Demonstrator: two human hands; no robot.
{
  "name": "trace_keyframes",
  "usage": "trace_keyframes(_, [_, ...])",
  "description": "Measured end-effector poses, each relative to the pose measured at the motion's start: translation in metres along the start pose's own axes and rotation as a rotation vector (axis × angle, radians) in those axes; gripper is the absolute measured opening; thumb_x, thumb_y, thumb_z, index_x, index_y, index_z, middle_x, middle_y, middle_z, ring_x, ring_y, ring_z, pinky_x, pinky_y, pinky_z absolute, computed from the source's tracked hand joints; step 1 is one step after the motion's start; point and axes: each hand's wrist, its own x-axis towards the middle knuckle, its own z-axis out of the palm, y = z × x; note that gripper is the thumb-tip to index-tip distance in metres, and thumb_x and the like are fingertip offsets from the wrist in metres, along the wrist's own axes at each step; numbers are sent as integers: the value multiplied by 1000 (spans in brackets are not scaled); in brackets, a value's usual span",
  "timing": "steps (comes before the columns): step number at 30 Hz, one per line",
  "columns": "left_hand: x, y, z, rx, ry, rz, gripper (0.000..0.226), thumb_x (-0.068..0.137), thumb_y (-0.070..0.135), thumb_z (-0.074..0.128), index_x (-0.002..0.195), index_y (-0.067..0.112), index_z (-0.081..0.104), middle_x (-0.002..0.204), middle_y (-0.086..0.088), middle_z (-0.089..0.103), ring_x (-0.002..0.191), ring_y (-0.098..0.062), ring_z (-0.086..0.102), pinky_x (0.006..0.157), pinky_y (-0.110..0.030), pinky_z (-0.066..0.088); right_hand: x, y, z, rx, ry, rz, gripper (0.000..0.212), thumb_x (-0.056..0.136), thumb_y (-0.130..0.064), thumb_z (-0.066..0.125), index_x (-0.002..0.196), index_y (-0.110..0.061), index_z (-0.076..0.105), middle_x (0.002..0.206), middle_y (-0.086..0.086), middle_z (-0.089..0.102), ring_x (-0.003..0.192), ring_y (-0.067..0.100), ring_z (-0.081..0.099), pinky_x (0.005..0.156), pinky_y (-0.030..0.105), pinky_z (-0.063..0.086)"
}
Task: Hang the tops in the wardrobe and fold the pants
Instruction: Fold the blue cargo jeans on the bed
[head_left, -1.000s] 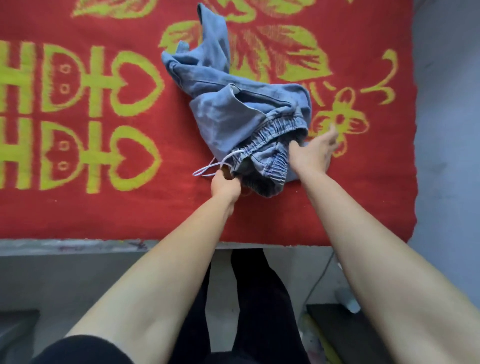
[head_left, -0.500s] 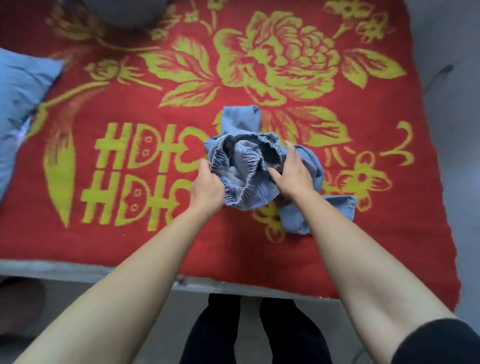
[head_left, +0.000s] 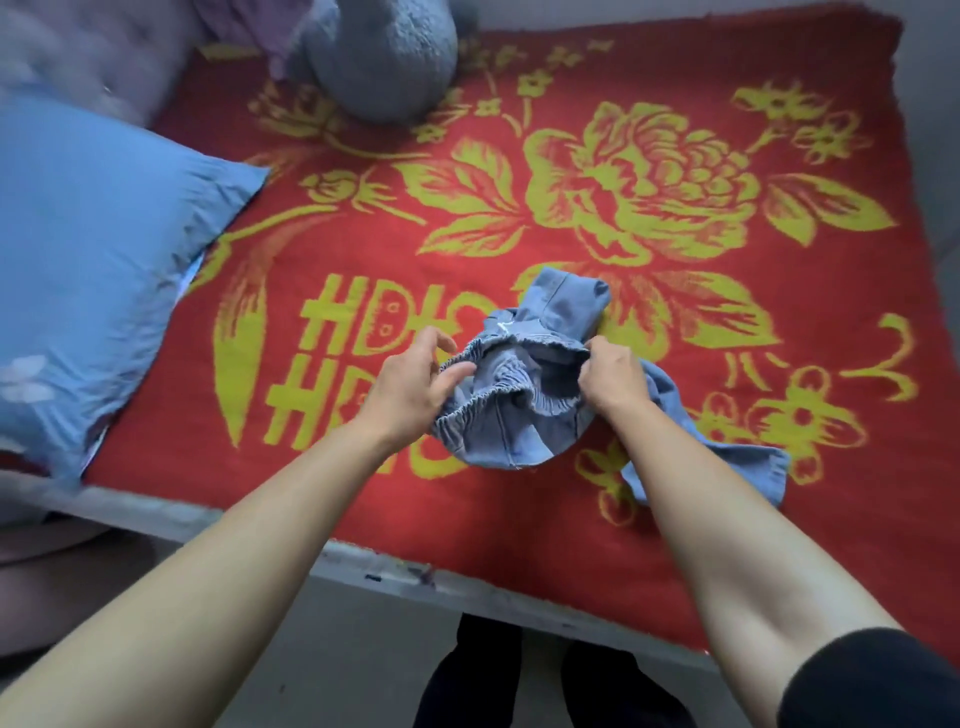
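The blue denim pants (head_left: 519, 421) lay bunched in a crumpled heap near the front middle of the red blanket (head_left: 498, 525) with its yellow flowers, partly lifted off it by their elastic waistband (head_left: 511, 379). The left grip (head_left: 415, 387), a bare hand, pinched the waistband's left end between thumb and loosely curled fingers, while the right grip (head_left: 613, 379) was clamped on the right end, fingers curled round the gathered cloth, so that the band was drawn open between the two. One leg (head_left: 748, 462) trailed out to the right under the right forearm; the other (head_left: 566, 296) was doubled up behind the waistband. The step in hand looked like the start of the folding: finding the waist and opening the garment out, with nothing folded yet. The next move would probably call for lifting and shaking the pants by the waist so both legs fell straight, then laying them flat. The blanket covered a bed (head_left: 363, 560), with a blue pillow (head_left: 104, 249) well to the left and a grey plush toy (head_left: 384, 57) at the far end.
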Motion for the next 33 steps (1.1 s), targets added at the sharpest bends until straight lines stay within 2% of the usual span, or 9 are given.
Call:
trace_keyframes(2, [-4,3,-27,2,-141,-39,43,74,30,84,104,21,53,65,6,47,61,-16,45,54,-27,34,-7,-13,-31,-63,91,-33,23,92,-3,43,114,-2,51,112,27,63,106,45,60,80,43,45])
trace_keyframes(5, [-4,5,-68,202,-227,-62,45,73,16,80,110,19,54,87,-2,58,86,-28,57,66,-31,43,-12,-37,-108,-159,216,-119,27,89,2,44,115,-2,51,112,24,62,104,43,62,80,43,46])
trace_keyframes(10, [12,50,-162,371,82,-103,37,75,11,63,112,16,60,107,-11,63,102,-32,60,78,-33,45,-31,-92,-257,-103,487,-149,26,89,2,43,110,-7,56,108,19,62,99,41,63,76,41,45])
trace_keyframes(15, [34,127,-263,-123,190,-128,27,78,1,48,88,14,69,71,-12,69,49,-23,64,44,-30,51,-65,-143,-386,115,788,-204,37,88,3,44,117,-8,64,112,24,65,104,42,61,89,40,48])
trace_keyframes(19, [40,187,-325,-435,252,-1,21,87,-4,50,96,8,65,81,-15,65,53,-26,63,46,-37,56,-103,-165,-457,187,969,-310,38,88,7,43,115,-7,66,111,21,68,104,39,61,93,37,44])
trace_keyframes(22, [42,220,-359,-606,255,88,27,87,-8,59,106,11,61,111,-16,65,78,-28,72,51,-35,59,-134,-166,-488,173,1035,-445,38,90,4,42,116,-12,65,112,21,62,104,36,59,91,29,40])
trace_keyframes(25, [23,245,-376,-659,350,233,34,88,-12,59,111,13,61,107,-4,60,80,-16,70,51,-23,57,-164,-167,-509,140,1050,-482,44,94,3,40,126,-16,63,123,18,56,113,28,54,93,16,33])
trace_keyframes(29, [-13,261,-386,-643,437,343,40,86,-17,43,108,9,65,118,-17,61,97,-22,64,64,-27,60,-196,-166,-527,106,1058,-538,36,99,-11,39,129,-13,59,132,19,52,126,34,48,110,39,37])
trace_keyframes(33, [-56,287,-385,-529,507,387,39,84,-3,38,109,13,64,116,-11,61,94,-17,57,69,-25,54,-233,-151,-533,-72,1001,-653,56,86,-27,61,136,-8,48,127,17,46,120,31,48,105,45,44])
